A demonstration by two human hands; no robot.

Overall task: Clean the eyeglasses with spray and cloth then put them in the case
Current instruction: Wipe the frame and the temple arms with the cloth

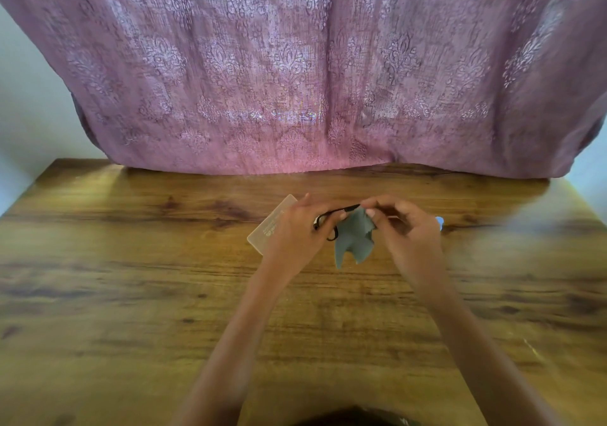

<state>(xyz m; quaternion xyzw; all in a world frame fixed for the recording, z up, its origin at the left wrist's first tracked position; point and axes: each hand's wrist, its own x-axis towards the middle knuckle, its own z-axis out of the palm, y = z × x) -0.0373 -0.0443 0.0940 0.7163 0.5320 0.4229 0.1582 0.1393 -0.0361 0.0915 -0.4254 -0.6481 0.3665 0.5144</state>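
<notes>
The left hand (295, 228) is gripping the black-framed eyeglasses (325, 225) by one side, holding them up off the wooden worktop (131, 294), probably so that both faces of a lens can be reached at once. The right hand (404, 228) is pinching the grey cleaning cloth (354, 241) around the other side of the frame, thumb and fingertips closed through the fabric; the cloth's loose corners are hanging down below the pinch. Pinching this way likely lets the cloth rub both sides of the lens while bare skin stays off the glass. Both hands are working close together in mid-air, just above the middle of the worktop.

The translucent, pale eyeglass case (272, 225) is lying flat on the worktop, partly hidden under the left hand, near enough for the glasses to go in once wiping is done. A small blue object (439, 221) is peeking out beyond the right hand; it may be the spray bottle, but too little of it shows to say. A mauve patterned curtain (295, 64) is hanging behind the worktop's far edge. Judging from this, the wiping step is under way and the casing step is not yet done.
</notes>
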